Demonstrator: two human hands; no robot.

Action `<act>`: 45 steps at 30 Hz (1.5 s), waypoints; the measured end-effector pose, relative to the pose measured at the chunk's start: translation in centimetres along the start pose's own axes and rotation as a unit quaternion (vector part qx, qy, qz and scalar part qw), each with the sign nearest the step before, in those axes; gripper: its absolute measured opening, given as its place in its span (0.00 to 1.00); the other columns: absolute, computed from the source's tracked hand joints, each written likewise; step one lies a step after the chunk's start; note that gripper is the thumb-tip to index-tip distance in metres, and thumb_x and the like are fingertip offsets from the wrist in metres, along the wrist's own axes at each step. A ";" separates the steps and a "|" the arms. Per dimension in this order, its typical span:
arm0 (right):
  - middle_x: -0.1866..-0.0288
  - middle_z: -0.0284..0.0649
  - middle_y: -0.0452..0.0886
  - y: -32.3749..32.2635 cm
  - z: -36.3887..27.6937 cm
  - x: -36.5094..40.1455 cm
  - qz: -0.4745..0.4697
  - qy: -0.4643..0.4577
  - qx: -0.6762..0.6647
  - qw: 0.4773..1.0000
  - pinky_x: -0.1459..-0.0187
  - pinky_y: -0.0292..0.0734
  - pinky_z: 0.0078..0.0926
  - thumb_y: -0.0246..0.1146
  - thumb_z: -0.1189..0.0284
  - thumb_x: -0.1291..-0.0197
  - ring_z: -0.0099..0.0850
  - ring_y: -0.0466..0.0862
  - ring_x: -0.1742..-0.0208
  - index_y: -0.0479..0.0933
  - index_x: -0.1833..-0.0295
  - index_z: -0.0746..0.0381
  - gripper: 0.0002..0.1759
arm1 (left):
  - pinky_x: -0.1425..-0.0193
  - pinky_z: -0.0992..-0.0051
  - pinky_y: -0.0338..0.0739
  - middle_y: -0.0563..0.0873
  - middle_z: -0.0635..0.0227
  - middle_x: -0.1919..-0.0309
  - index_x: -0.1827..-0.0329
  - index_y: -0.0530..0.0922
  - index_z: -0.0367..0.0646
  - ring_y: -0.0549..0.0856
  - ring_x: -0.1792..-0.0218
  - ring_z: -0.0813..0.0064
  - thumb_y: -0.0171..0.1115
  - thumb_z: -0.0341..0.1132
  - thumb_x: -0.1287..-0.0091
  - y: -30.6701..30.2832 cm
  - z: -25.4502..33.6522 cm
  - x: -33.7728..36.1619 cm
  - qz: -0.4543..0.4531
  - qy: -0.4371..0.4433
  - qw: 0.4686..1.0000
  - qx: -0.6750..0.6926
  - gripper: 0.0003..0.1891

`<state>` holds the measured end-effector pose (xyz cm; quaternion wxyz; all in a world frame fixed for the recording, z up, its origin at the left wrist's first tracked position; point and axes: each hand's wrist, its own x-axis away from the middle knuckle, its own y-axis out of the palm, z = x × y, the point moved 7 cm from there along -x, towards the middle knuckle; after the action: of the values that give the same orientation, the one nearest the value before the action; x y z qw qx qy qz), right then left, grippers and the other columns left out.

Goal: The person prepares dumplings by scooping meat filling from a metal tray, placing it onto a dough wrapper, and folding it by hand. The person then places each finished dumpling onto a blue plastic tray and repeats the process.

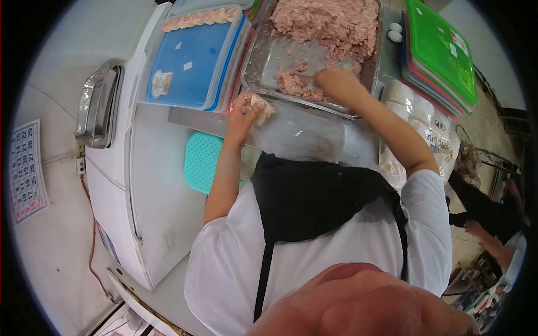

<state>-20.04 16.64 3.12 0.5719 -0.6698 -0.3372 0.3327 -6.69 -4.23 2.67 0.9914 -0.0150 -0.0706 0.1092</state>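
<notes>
My left hand [244,115] is closed around pale, ruffled dough wrappers [263,110], just off the near left corner of a metal tray [255,73]. Pink ground meat [330,22] is heaped at the tray's far side, with a smaller clump [297,84] near the front edge. My right hand [339,85] hovers low over that clump with its fingers curled in; whatever they hold is hidden. Left of the tray, a row of pale filled dumplings [199,19] runs along the far end of a blue-bottomed plastic container [188,64].
Two white eggs [395,32] lie right of the tray, beside stacked green-topped lids [440,53]. Plastic-wrapped white packs [417,117] sit near my right elbow. A teal perforated plastic item [202,162] is below my left forearm. Another person [499,241] is at far right.
</notes>
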 end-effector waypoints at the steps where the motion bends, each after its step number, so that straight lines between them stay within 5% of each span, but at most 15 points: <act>1: 0.65 0.43 0.83 -0.7 -0.4 0.4 -0.001 0.015 0.007 1.000 0.59 0.78 0.44 0.57 0.67 0.40 0.44 0.84 0.60 0.81 0.65 0.59 0.10 | 0.51 0.79 0.74 0.83 0.70 0.60 0.54 0.78 0.38 0.80 0.56 0.81 0.65 0.32 0.36 -0.1 0.1 -0.1 -0.025 -0.004 1.000 0.018 0.10; 5: 0.67 0.44 0.83 -4.6 2.3 -0.8 -0.048 0.093 0.042 0.994 0.60 0.78 0.43 0.57 0.66 0.40 0.45 0.84 0.62 0.81 0.65 0.60 0.11 | 0.48 0.73 0.77 0.84 0.64 0.56 0.48 0.76 0.38 0.83 0.53 0.73 0.60 0.34 0.32 -0.5 -0.9 -0.6 -0.106 -0.065 0.987 0.103 0.13; 8: 0.69 0.47 0.83 -2.8 1.5 -1.6 -0.039 0.071 0.025 0.996 0.61 0.77 0.43 0.57 0.64 0.39 0.46 0.83 0.63 0.81 0.67 0.61 0.13 | 0.45 0.68 0.78 0.83 0.59 0.52 0.45 0.74 0.35 0.83 0.49 0.66 0.56 0.35 0.30 0.0 -1.1 -1.0 -0.137 -0.129 0.912 0.363 0.15; 11: 0.71 0.48 0.81 -1.9 -3.5 -0.3 -0.037 0.060 -0.026 0.997 0.61 0.77 0.43 0.55 0.62 0.35 0.48 0.83 0.64 0.82 0.67 0.61 0.16 | 0.41 0.64 0.78 0.81 0.56 0.48 0.40 0.71 0.32 0.83 0.48 0.63 0.54 0.33 0.28 -0.3 -0.5 -2.2 -0.102 -0.060 0.958 0.261 0.18; 15: 0.72 0.49 0.82 -1.0 -2.6 2.7 -0.029 0.146 -0.187 0.971 0.62 0.76 0.41 0.56 0.59 0.33 0.47 0.82 0.68 0.83 0.65 0.61 0.18 | 0.40 0.65 0.76 0.80 0.57 0.46 0.38 0.70 0.33 0.81 0.45 0.63 0.53 0.32 0.28 -0.2 0.7 -4.2 -0.080 -0.103 0.912 0.389 0.18; 17: 0.73 0.49 0.81 -0.7 -1.5 4.0 -0.048 0.183 -0.264 0.946 0.64 0.75 0.39 0.57 0.59 0.33 0.43 0.81 0.72 0.84 0.62 0.61 0.18 | 0.39 0.66 0.76 0.79 0.57 0.44 0.36 0.69 0.34 0.80 0.43 0.65 0.52 0.32 0.27 0.1 2.1 -5.6 -0.082 -0.080 0.899 0.424 0.19; 20: 0.81 0.41 0.75 -2.1 -0.7 6.1 -0.002 0.248 -0.350 0.903 0.71 0.69 0.29 0.58 0.57 0.32 0.28 0.73 0.78 0.84 0.61 0.63 0.19 | 0.37 0.67 0.74 0.78 0.57 0.42 0.33 0.67 0.33 0.78 0.41 0.66 0.51 0.32 0.27 0.8 5.2 -6.6 -0.077 0.016 0.980 0.182 0.21; 26: 0.81 0.24 0.64 -6.9 -1.1 7.8 0.207 0.341 -0.530 0.748 0.76 0.52 0.18 0.54 0.57 0.29 0.16 0.60 0.79 0.82 0.62 0.65 0.22 | 0.30 0.66 0.67 0.75 0.55 0.38 0.34 0.66 0.31 0.74 0.37 0.63 0.47 0.38 0.26 5.5 8.3 -7.8 -0.244 -0.013 0.889 0.386 0.23; 31: 0.76 0.24 0.68 -7.2 -2.6 5.7 0.255 0.342 -0.576 0.697 0.74 0.56 0.16 0.56 0.57 0.31 0.16 0.63 0.77 0.80 0.46 0.64 0.22 | 0.34 0.64 0.69 0.77 0.55 0.42 0.37 0.69 0.32 0.76 0.41 0.62 0.46 0.51 0.27 9.1 10.8 -7.7 -0.204 -0.077 0.815 0.537 0.29; 35: 0.68 0.37 0.81 -7.4 -4.3 4.6 0.296 0.251 -0.293 0.874 0.67 0.73 0.30 0.58 0.63 0.32 0.28 0.79 0.69 0.79 0.44 0.62 0.17 | 0.44 0.67 0.73 0.81 0.59 0.56 0.51 0.75 0.36 0.79 0.55 0.65 0.46 0.61 0.30 8.9 10.4 -9.4 -0.157 -0.096 0.767 0.614 0.31; 37: 0.65 0.41 0.81 -8.9 -4.2 5.9 0.206 0.258 -0.132 0.935 0.66 0.76 0.35 0.59 0.63 0.34 0.36 0.82 0.67 0.80 0.48 0.59 0.15 | 0.49 0.70 0.72 0.81 0.61 0.62 0.58 0.76 0.38 0.77 0.59 0.67 0.47 0.61 0.30 8.1 8.7 -10.1 -0.113 -0.093 0.809 0.570 0.30; 39: 0.63 0.43 0.81 -12.2 -6.0 6.3 0.125 0.279 -0.019 0.952 0.65 0.78 0.40 0.59 0.65 0.36 0.46 0.82 0.63 0.79 0.51 0.57 0.12 | 0.52 0.71 0.71 0.81 0.62 0.67 0.66 0.76 0.42 0.77 0.60 0.67 0.49 0.60 0.31 7.4 6.2 -11.0 -0.056 -0.115 0.822 0.555 0.27; 41: 0.63 0.43 0.81 -12.0 -5.9 5.5 0.180 0.254 -0.019 0.950 0.65 0.78 0.40 0.57 0.65 0.35 0.45 0.82 0.64 0.79 0.51 0.57 0.12 | 0.50 0.69 0.72 0.81 0.61 0.63 0.61 0.76 0.40 0.78 0.58 0.66 0.50 0.58 0.30 7.8 2.9 -13.6 -0.248 -0.148 0.716 0.636 0.25; 43: 0.63 0.43 0.81 -10.8 -4.7 5.4 0.214 0.243 -0.015 0.946 0.65 0.78 0.40 0.56 0.65 0.35 0.44 0.83 0.64 0.79 0.52 0.57 0.11 | 0.48 0.67 0.72 0.81 0.60 0.59 0.55 0.76 0.39 0.79 0.55 0.64 0.51 0.56 0.30 8.2 3.4 -12.9 -0.250 -0.143 0.719 0.632 0.25; 45: 0.64 0.44 0.81 -8.8 -2.5 5.2 0.229 0.243 -0.010 0.942 0.65 0.78 0.41 0.55 0.65 0.34 0.45 0.82 0.64 0.79 0.53 0.57 0.11 | 0.45 0.65 0.72 0.81 0.59 0.54 0.49 0.75 0.37 0.79 0.52 0.62 0.52 0.54 0.31 8.2 7.1 -9.5 -0.055 -0.100 0.831 0.545 0.26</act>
<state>-15.76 20.64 11.79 0.5381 -0.7950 -0.0283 0.2787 -18.64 1.84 8.00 0.8307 0.5424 -0.0994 0.0759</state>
